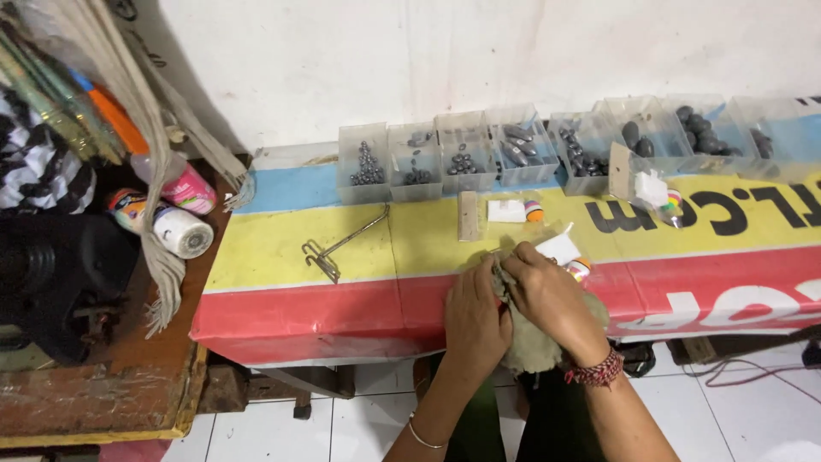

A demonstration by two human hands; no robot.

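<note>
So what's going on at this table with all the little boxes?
A person presses both hands, left hand and right hand, into a greenish cloth at the near edge of a striped table cover. Clear boxes of dark metal weights line the back. A bent wire tool lies untouched to the left.

A row of clear plastic boxes [462,152] (holding dark metal weights) lines the striped table [282,248]; a wire hook [338,248] lies nearby.
</note>
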